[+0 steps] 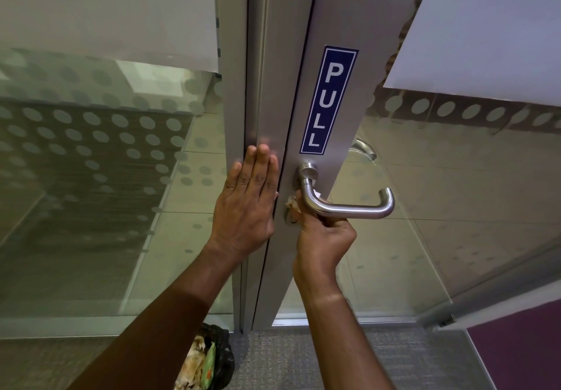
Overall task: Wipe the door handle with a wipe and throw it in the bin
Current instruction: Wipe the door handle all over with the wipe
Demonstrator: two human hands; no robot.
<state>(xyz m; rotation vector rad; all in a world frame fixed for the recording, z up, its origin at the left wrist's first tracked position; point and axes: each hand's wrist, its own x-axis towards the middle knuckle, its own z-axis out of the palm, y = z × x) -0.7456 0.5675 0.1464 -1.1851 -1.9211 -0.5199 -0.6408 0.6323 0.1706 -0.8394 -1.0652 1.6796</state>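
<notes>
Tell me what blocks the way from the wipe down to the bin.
Nothing visible does. The wipe is bunched in the right hand under the door handle. The bin sits open on the floor below-left, by the door frame that the left hand presses flat against.

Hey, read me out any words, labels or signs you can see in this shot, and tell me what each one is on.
"PULL" in white capitals, running top to bottom on a blue sign stuck to the metal door frame, just above the door handle.
Nothing else is readable: the green packet in the bin shows no legible print.
</notes>
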